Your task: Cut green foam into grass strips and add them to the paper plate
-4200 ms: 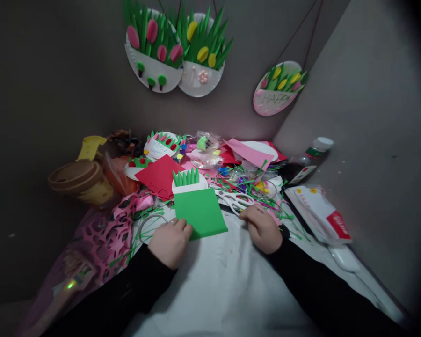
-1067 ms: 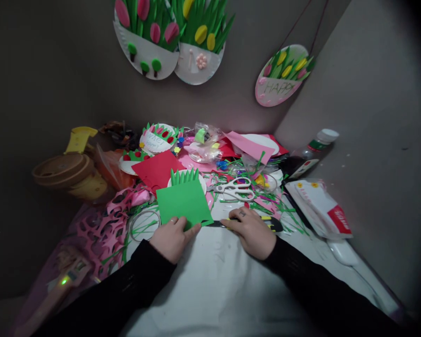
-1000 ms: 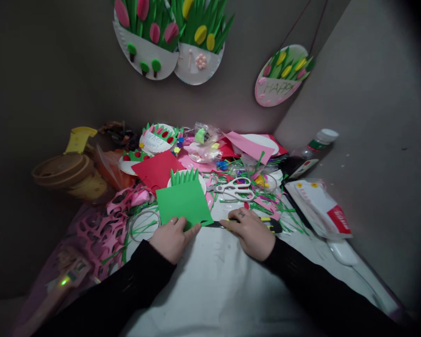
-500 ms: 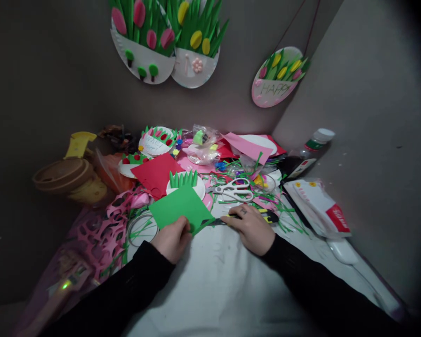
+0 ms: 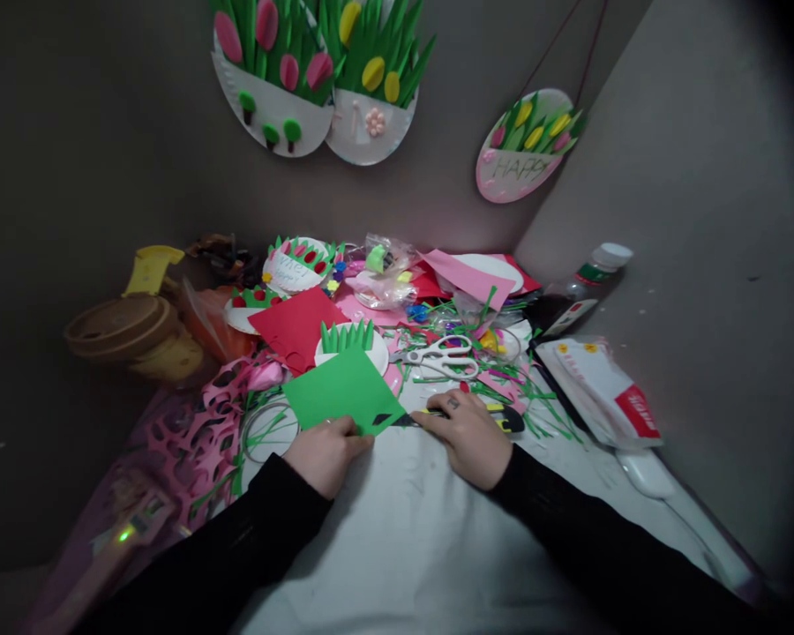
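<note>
A green foam sheet [image 5: 340,392] lies on the white table [image 5: 403,529], turned at an angle, with a small notch near its lower right corner. My left hand [image 5: 324,450] pinches its near edge between thumb and fingers. My right hand [image 5: 469,432] is closed round a black and yellow craft knife [image 5: 503,416], whose blade end points left toward the sheet's corner. White scissors [image 5: 443,357] lie just beyond my right hand.
Red foam sheet [image 5: 295,326], a paper plate with green grass strips [image 5: 350,344], pink cut-out foam [image 5: 198,423], green scraps and bags crowd the back. Clay pots [image 5: 123,326] stand left; a bottle [image 5: 579,291] and white packet [image 5: 602,392] lie right. Decorated plates [image 5: 310,79] hang on the wall.
My left hand has turned the green sheet anticlockwise and drawn it nearer. A small notch now shows near its corner. My right hand picked up the knife since the oldest frame.
</note>
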The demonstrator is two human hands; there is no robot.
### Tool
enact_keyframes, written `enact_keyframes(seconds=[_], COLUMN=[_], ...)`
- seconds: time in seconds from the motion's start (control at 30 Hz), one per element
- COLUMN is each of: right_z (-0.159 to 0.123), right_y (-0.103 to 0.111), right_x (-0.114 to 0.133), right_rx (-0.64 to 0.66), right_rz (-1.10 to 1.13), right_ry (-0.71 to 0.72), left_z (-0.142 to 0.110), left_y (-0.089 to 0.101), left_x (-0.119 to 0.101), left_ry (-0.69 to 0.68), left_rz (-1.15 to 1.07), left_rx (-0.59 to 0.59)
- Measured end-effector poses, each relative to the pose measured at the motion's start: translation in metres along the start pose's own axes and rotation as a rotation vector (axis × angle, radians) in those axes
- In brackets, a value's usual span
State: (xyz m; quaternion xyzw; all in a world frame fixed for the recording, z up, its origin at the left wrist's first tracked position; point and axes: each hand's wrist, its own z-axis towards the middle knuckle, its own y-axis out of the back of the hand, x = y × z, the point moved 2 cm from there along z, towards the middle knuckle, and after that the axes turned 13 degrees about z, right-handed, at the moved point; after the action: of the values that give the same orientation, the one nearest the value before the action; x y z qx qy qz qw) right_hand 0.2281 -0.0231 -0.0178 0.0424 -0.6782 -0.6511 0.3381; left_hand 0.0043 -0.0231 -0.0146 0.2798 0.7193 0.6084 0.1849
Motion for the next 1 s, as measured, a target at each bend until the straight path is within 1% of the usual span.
enact_keyframes(seconds=[0.2, 0.43, 0.6, 0.67, 0.8, 1.0], right_z=[-0.003, -0.002, -0.005, -0.005, -0.003, -0.007], right_y=[0.002, -0.001, 0.002, 0.001, -0.003, -0.001], right_x=[-0.002, 0.003, 0.003, 0.005, 0.008, 0.009], right_rx=[0.011, 0.017, 0.036, 0.032, 0.032, 0.070], right_rz=[0.051, 0.036, 0.038, 0.045, 0.046, 0.047], right_ry=[0.002, 0.006, 0.020, 0.018, 0.023, 0.050], left_z=[0.001, 0.001, 0.001, 0.002, 0.004, 0.004], left_y=[-0.001, -0.001, 0.000, 0.001, 0.006, 0.008], left_x=[0.001, 0.001, 0.001, 0.001, 0.002, 0.001], left_ry=[0.011, 0.024, 0.020, 0.055, 0.188, 0.186], left_rz=[-0.020, -0.020, -0.054, -0.075, -0.103, -0.096], left_rx=[0.014, 0.045, 0.026, 0.025, 0.070, 0.083])
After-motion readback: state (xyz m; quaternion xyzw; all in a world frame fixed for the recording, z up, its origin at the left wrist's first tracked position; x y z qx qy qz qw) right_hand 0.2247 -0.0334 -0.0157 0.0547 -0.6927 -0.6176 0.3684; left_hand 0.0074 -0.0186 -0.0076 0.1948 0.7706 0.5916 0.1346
